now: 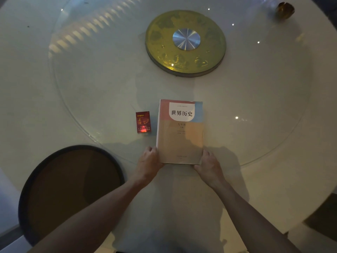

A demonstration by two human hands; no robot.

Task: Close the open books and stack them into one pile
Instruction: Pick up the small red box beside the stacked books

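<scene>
A pile of closed books (pixel 180 132) lies on the round white table (pixel 273 179), just in front of me. The top cover is pink, blue and tan with black Chinese characters on a white patch. Page edges of the pile show along its left side. My left hand (pixel 148 162) grips the pile's near left corner, fingers curled against the edge. My right hand (pixel 207 164) holds the near right corner the same way. How many books lie under the top one I cannot tell.
A red cigarette pack (pixel 143 122) lies just left of the pile. A glass turntable (pixel 82 110) covers the table's middle, with a gold disc hub (pixel 186 42) at its centre. A round brown stool (pixel 71 187) stands at the lower left. A small gold object (pixel 284 10) sits far right.
</scene>
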